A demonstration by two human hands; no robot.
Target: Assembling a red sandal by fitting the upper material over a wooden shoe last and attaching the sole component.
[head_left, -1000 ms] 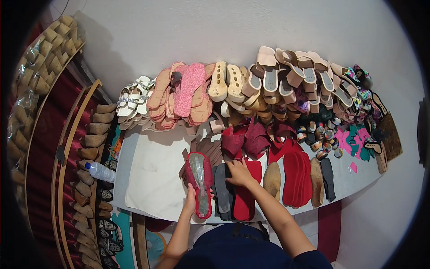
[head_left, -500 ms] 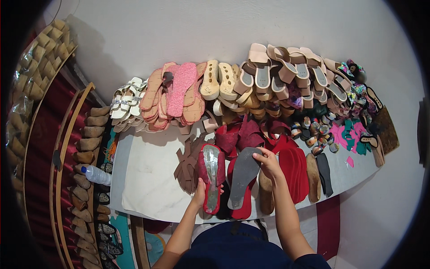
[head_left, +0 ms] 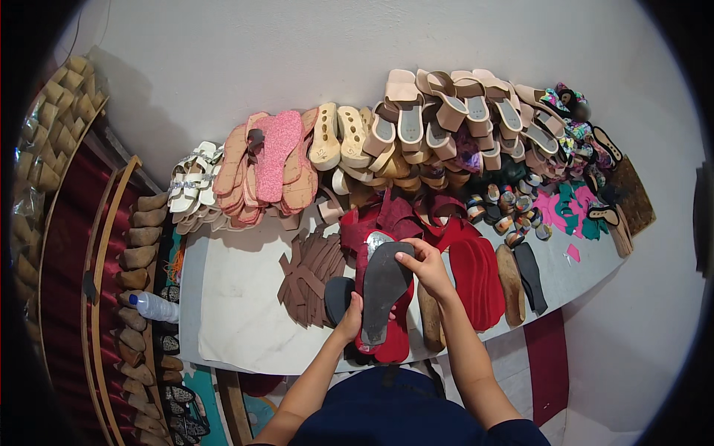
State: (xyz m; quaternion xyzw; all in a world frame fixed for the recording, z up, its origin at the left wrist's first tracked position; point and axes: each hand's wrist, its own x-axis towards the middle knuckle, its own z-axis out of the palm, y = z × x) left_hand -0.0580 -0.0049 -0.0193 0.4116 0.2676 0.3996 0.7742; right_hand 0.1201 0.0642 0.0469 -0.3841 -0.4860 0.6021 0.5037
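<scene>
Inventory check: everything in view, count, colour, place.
Flat sole: one, dark grey, centre
Sandal: one, red, behind flat sole
Rounded piece: one, dark, left of sandal
Strips: many, brown, left centre
Uppers: several, red, beyond sandal
Stacked soles: several, red, right centre
Shoe lasts: two, tan, flanking stacked soles
Strappy sandals: several, white, back left
Insole: one, pink, atop tan soles
Wedge soles: several, cream, back centre
Heeled sandals: many, beige, back right
Floral sandals: several, multicoloured, right
Scraps: several, pink and green, right
Bottle: one, clear, left
Rack lasts: many, brown, left
Table: one, pale, centre
Left hand: one, bare, holding sandal
Right hand: one, bare, gripping flat sole
</scene>
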